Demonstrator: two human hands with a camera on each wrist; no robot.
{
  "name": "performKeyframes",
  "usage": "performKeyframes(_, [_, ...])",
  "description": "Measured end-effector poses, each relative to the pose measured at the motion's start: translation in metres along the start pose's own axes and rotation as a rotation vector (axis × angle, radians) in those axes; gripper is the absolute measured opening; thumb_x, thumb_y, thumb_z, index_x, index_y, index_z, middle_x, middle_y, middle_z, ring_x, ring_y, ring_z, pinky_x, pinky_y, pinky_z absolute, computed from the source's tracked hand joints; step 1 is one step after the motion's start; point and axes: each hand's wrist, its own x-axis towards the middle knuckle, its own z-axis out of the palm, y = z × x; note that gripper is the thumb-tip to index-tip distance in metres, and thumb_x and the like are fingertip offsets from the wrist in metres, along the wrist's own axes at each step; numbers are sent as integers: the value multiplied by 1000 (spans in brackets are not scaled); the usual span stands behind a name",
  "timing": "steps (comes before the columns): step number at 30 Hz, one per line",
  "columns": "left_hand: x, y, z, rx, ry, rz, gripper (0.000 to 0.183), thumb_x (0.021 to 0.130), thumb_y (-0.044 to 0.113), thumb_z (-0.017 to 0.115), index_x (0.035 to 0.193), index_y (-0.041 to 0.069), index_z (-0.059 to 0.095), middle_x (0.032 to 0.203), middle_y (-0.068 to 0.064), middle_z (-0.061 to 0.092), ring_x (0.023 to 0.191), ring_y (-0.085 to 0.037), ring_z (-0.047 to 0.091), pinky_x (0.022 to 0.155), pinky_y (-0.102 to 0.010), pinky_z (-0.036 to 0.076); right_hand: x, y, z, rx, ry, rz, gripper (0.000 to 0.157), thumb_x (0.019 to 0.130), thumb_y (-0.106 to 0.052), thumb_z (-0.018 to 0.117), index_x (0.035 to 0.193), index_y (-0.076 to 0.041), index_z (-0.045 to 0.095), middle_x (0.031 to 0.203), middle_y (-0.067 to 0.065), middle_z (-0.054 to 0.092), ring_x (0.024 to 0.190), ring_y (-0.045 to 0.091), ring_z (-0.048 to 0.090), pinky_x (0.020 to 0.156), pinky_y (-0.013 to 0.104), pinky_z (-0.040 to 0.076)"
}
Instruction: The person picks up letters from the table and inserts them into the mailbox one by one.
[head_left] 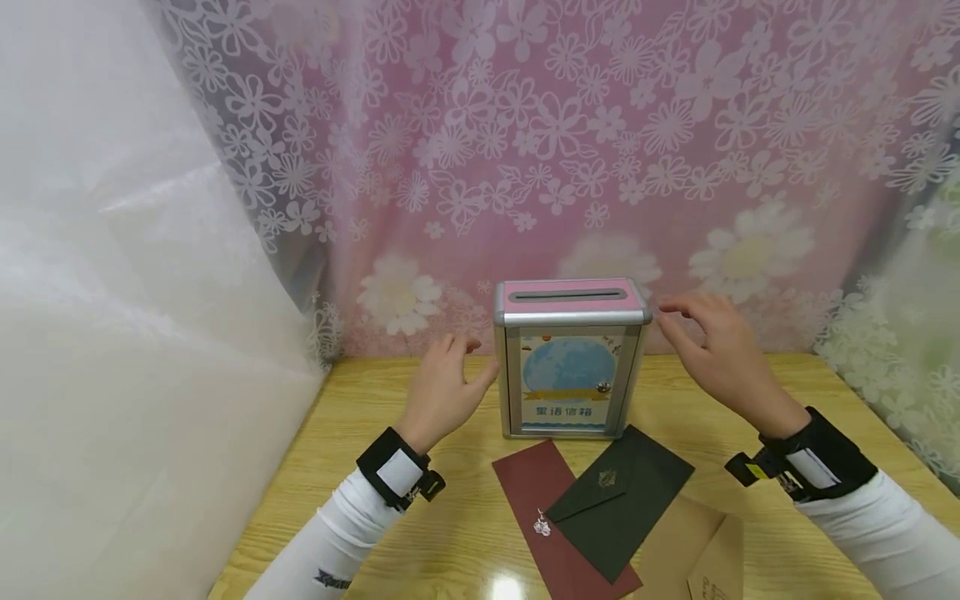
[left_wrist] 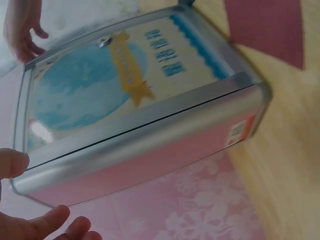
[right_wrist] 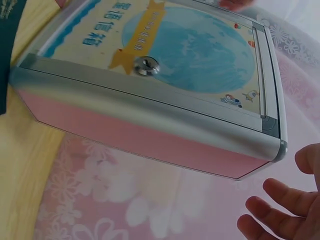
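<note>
A pink letter box [head_left: 573, 317] with silver edges stands upright on the table, its top slot facing up. Its clear front shows a blue globe picture, and a round key lock [right_wrist: 146, 65] appears in the right wrist view. Left of the box hovers my left hand [head_left: 444, 387], thumb and fingers spread apart and holding nothing. My right hand [head_left: 716, 354] is by the upper right corner, fingers loosely bent; the right wrist view shows a gap between its fingertips [right_wrist: 257, 205] and the box.
Before the box lie a dark red envelope [head_left: 525, 483] with a silver ornament [head_left: 542, 525], a dark green envelope [head_left: 626, 500] overlapping it, and a brown envelope [head_left: 675, 542] partly underneath. A pink floral curtain [head_left: 480, 167] hangs behind the wooden table [head_left: 360, 417].
</note>
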Motion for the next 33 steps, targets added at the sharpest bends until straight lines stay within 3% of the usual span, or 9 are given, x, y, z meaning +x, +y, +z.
performKeyframes(7, [-24, -6, 27, 51, -138, -47, 57, 88, 51, 57, 121, 4, 59, 117, -12, 57, 107, -24, 50, 83, -44, 50, -20, 1, -1, -22, -50, 30, 38, 99, -28, 51, 130, -5, 55, 129, 20, 50, 109, 35, 45, 76, 59, 42])
performKeyframes(15, [-53, -13, 52, 90, -318, -83, 69, 87, 57, 55, 128, 2, 55, 120, -14, 55, 109, -28, 48, 85, -47, 48, -38, 5, 10, -17, -89, 51, 42, 98, -29, 53, 133, -5, 51, 129, 20, 49, 110, 36, 45, 81, 60, 39])
performKeyframes(21, [-66, -13, 69, 138, -379, -48, 71, 87, 59, 55, 128, 1, 55, 119, -16, 56, 108, -31, 49, 85, -49, 48, -50, 12, 20, -26, -89, 43, 42, 98, -29, 54, 131, -4, 53, 127, 20, 51, 108, 36, 47, 79, 60, 41])
performKeyframes(29, [-81, -10, 87, 174, -476, -48, 71, 85, 59, 57, 126, 1, 57, 120, -17, 53, 110, -32, 46, 83, -52, 47, -65, 18, 29, -15, -141, 115, 46, 97, -34, 55, 133, -6, 51, 129, 19, 50, 109, 35, 45, 78, 59, 41])
performKeyframes(33, [-87, -8, 96, 226, -489, -34, 71, 82, 63, 59, 120, 3, 62, 115, -15, 54, 107, -31, 47, 81, -52, 46, -72, 23, 35, -23, -162, 133, 48, 96, -36, 56, 133, -6, 51, 128, 19, 51, 108, 34, 46, 77, 59, 42])
